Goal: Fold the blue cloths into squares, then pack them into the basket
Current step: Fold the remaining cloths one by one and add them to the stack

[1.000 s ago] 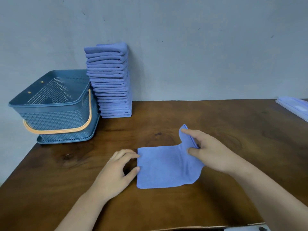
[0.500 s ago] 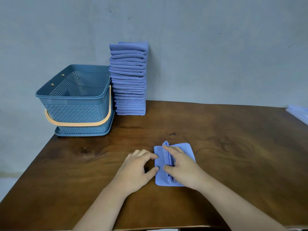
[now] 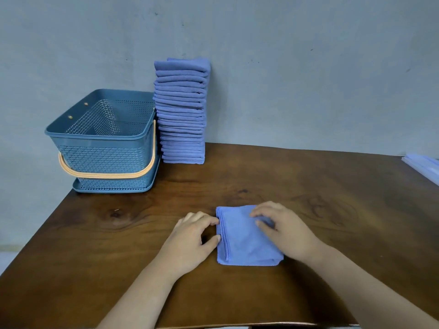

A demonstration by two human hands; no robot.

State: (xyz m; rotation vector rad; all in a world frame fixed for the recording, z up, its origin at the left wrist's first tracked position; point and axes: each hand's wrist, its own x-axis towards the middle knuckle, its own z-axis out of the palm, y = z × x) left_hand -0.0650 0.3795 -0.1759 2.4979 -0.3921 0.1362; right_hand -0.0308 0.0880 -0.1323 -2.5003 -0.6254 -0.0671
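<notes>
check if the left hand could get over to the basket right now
Probably yes: only bare table lies between the left hand and the basket, whose open top faces up.

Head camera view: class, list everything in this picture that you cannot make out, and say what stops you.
All in the head view:
1. Basket floor: hidden by its near wall, so its contents are unknown.
2. Folded cloth, right part: covered by the right hand.
3. Left hand: whether it is pinching or merely touching the cloth's edge is unclear.
4. Pale blue thing at far right: cut off by the frame edge.
</notes>
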